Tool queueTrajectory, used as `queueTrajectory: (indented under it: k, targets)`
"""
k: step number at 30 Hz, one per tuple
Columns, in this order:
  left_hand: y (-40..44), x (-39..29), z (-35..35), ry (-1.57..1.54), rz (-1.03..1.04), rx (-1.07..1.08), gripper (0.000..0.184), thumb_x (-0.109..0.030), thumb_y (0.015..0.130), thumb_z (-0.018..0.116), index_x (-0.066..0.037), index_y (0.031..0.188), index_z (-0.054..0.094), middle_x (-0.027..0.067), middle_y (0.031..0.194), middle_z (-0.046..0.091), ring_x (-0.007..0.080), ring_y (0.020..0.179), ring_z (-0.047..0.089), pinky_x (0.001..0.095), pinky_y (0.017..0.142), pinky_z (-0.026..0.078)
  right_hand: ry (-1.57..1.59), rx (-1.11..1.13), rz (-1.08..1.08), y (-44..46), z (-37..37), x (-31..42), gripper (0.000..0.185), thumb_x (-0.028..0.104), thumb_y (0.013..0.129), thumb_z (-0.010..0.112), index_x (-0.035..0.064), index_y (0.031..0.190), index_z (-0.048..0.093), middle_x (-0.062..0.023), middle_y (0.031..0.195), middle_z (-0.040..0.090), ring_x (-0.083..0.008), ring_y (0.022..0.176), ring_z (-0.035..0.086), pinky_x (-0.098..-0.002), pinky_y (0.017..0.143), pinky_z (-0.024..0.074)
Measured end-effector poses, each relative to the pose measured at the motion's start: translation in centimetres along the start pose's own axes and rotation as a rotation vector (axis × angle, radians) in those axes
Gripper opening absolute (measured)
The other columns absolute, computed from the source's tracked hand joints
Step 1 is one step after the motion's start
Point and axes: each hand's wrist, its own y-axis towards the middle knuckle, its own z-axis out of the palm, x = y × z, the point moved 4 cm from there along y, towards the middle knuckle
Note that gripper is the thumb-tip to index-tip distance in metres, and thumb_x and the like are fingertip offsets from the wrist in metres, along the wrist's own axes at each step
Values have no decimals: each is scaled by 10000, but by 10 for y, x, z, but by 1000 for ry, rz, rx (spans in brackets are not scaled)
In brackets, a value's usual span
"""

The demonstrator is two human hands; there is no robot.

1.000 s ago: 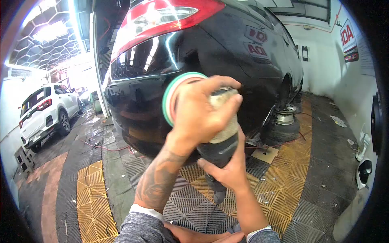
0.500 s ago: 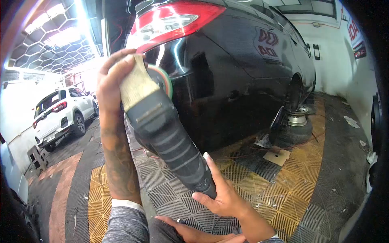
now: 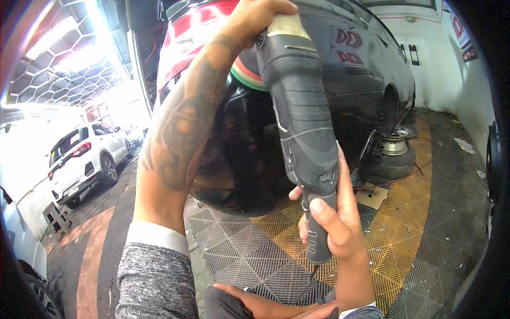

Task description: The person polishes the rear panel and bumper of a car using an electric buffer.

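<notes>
A black power polisher (image 3: 303, 106) slants across the middle, its tan-wrapped head at the top and its rear handle low. My left hand (image 3: 260, 18) is wrapped over the head. Around the rear handle my right hand (image 3: 337, 223) is closed, thumb on top. The round green-and-red-edged pad (image 3: 248, 77) lies against or very near the black car's (image 3: 239, 143) rear corner, just below the red tail light (image 3: 178, 40); my left forearm and the tool hide part of both.
A wheel rim (image 3: 394, 146) rests on a tyre (image 3: 390, 165) beside the car's rear wheel arch. A cardboard piece (image 3: 372, 196) lies on the grated floor (image 3: 255, 250). To the left are a white car (image 3: 87, 154) and a grey stool (image 3: 56, 219).
The polisher, held in both hands, has swung from the bumper to the left side, then up and right to below the tail light. The view has shifted slightly.
</notes>
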Motion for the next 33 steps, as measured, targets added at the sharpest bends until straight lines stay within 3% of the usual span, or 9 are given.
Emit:
queueTrajectory:
  k: [2, 5, 9, 13, 20, 23, 29, 31, 33]
  targets:
    - [-2, -5, -5, 54, 155, 42, 299, -123, 931, 623, 27, 1158, 747, 148, 1236, 722, 220, 1163, 661, 339, 1032, 478, 16, 13, 6, 4, 4, -2, 944, 120, 959, 602, 117, 1651, -40, -231, 1259, 556, -178, 842, 618, -279, 556, 572]
    - [-33, -7, -30, -179, -280, -239, 305, -201, 920, 665, -6, 1135, 757, 168, 1165, 729, 232, 1067, 685, 357, 959, 517, -43, 95, 65, 5, 16, -5, 956, 62, 963, 600, 103, 1650, -64, -225, 1299, 557, -193, 907, 650, -330, 787, 582]
    - [-53, 32, -80, -431, -153, -186, 320, -245, 957, 626, -11, 1170, 676, 130, 1001, 727, 220, 831, 728, 346, 827, 597, -132, 246, -4, 1, 42, -10, 982, 66, 957, 610, 91, 1645, -90, -223, 1374, 517, -121, 783, 596, -267, 638, 548]
    - [-74, 34, -106, -602, -185, -72, 389, -173, 950, 627, 53, 1266, 625, 182, 1096, 725, 262, 928, 728, 370, 871, 589, -372, 328, -351, 5, 48, -4, 970, 65, 971, 624, 64, 1642, -77, -220, 1514, 427, -109, 839, 595, -256, 638, 552]
    - [-39, 22, -63, -267, -281, -276, 320, -239, 890, 736, -24, 1127, 749, 123, 967, 751, 199, 800, 727, 345, 766, 595, 3, 213, 47, 2, 12, 13, 951, 63, 951, 602, 97, 1653, -38, -242, 1323, 537, -165, 860, 621, -283, 578, 570]
    - [-40, -49, -8, 211, -416, -308, 332, -247, 915, 679, -48, 1168, 761, 120, 1111, 741, 189, 1017, 688, 341, 874, 537, 61, 63, 45, 0, 2, 18, 939, 114, 940, 611, 81, 1651, -2, -259, 1268, 562, -192, 895, 648, -288, 545, 583]
    - [-57, -40, -33, 229, -400, -305, 358, -342, 926, 709, -167, 1233, 763, 172, 1288, 694, 189, 1234, 626, 292, 1128, 389, 79, 95, 102, -6, 22, 14, 946, 101, 939, 606, 105, 1656, -10, -258, 1268, 562, -182, 830, 634, -294, 549, 573]
    - [-51, 20, -72, -276, -205, -226, 362, -227, 973, 630, 2, 1253, 644, 167, 1096, 720, 226, 899, 734, 362, 829, 612, 69, 179, 69, -4, 36, 9, 953, 60, 938, 599, 120, 1660, -20, -248, 1253, 570, -160, 790, 613, -294, 565, 561]
    - [-71, 36, -107, -545, -234, -157, 404, -180, 913, 689, 36, 1253, 665, 176, 1069, 728, 250, 889, 739, 368, 842, 602, -57, 259, 39, 0, 43, 2, 964, 43, 941, 615, 106, 1659, -26, -221, 1294, 557, -134, 793, 594, -270, 597, 542]
